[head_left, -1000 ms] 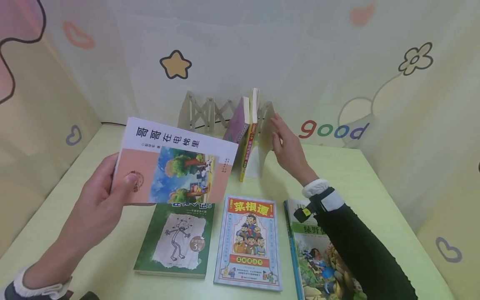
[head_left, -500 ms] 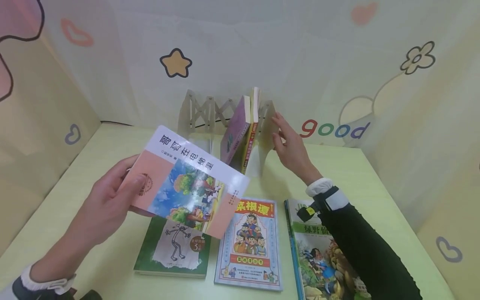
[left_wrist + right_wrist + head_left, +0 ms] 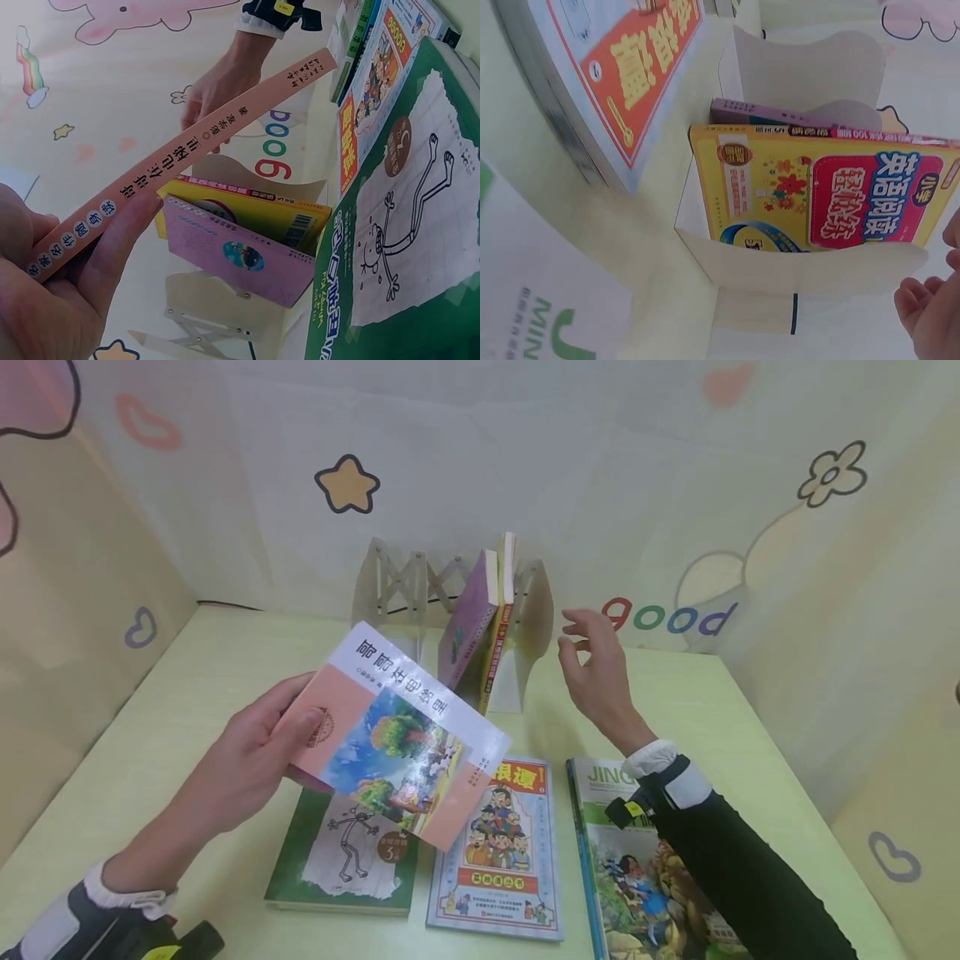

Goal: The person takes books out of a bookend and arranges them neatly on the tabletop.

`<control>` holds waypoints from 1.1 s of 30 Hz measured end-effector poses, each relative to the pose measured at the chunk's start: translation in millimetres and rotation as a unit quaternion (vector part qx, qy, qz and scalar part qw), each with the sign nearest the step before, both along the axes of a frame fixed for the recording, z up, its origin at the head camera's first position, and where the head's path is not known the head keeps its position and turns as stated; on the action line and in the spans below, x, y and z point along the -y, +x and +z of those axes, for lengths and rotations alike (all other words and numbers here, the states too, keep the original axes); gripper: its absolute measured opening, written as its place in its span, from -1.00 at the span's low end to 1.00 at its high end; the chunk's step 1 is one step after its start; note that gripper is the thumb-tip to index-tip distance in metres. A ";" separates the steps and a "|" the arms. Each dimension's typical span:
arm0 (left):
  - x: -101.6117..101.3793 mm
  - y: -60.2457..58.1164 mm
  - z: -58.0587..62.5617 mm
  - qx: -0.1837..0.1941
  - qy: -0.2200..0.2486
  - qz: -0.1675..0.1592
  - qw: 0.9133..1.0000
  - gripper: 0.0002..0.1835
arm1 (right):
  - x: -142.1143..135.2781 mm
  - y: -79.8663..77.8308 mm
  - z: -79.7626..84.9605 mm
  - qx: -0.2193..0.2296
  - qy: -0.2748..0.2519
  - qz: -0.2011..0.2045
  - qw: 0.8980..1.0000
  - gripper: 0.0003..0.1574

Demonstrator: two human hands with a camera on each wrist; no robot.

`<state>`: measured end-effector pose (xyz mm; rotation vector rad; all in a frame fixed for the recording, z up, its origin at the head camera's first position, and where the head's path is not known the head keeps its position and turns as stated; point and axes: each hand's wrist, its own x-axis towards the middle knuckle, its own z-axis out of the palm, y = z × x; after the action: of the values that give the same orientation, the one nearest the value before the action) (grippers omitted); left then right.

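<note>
1. While the left hand [image 3: 251, 756] clasps paperback 哥哥在电梯里 [image 3: 416, 756] over the table [image 3: 757, 760], only the left wrist view shows its spine.
2. The right hand [image 3: 600, 681] curves free beside the bookend [image 3: 537, 618].
3. Right wrist only: front of the English-reading workbook [image 3: 787, 191].

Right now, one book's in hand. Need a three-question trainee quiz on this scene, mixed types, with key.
1. Multiple choice: what does the left hand hold?
a) green book
b) pink-and-white book
c) blue-bordered book

2. True or false: the right hand grips the yellow book.

3. Count: how many books show in the folding rack?

Key:
1. b
2. False; the right hand holds nothing.
3. Two: the purple book and the yellow book.
</note>
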<state>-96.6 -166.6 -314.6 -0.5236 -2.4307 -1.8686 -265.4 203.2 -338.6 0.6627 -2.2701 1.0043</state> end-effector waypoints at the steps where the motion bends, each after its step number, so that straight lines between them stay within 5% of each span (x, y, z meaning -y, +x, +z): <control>1: -0.9 -1.5 -0.8 0.002 -0.002 -0.004 1.000 -0.47 | 0.4 3.2 0.1 -0.005 -0.003 0.008 1.000 -0.57; 6: -6.5 -8.9 -5.1 0.031 0.013 -0.022 0.999 -0.45 | 5.4 19.9 -1.6 0.033 0.000 0.059 0.998 -0.61; 11: -14.1 -14.8 -11.0 0.058 0.028 -0.033 0.997 -0.44 | 12.4 36.8 -3.5 0.135 0.004 0.101 0.986 -0.53; 15: -20.6 -17.8 -13.3 0.063 0.029 -0.040 0.997 -0.46 | 17.5 47.7 -4.8 0.216 -0.004 0.157 0.964 -0.50; 20: -29.2 -20.4 -12.0 0.071 0.026 -0.042 0.996 -0.47 | 22.7 58.7 -7.1 0.292 -0.004 0.250 0.923 -0.47; 26: -42.0 -24.1 -9.0 0.091 0.037 -0.053 0.994 -0.46 | 24.4 69.8 -6.0 0.387 0.002 0.293 0.875 -0.39; 33: -54.3 -27.7 -6.8 0.099 0.047 -0.061 0.992 -0.46 | 24.7 79.4 -6.7 0.417 0.017 0.283 0.864 -0.26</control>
<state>-124.2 -112.3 -321.3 -0.5136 -2.4635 -2.1707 -186.0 178.6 -345.3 1.1109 -2.8894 1.8087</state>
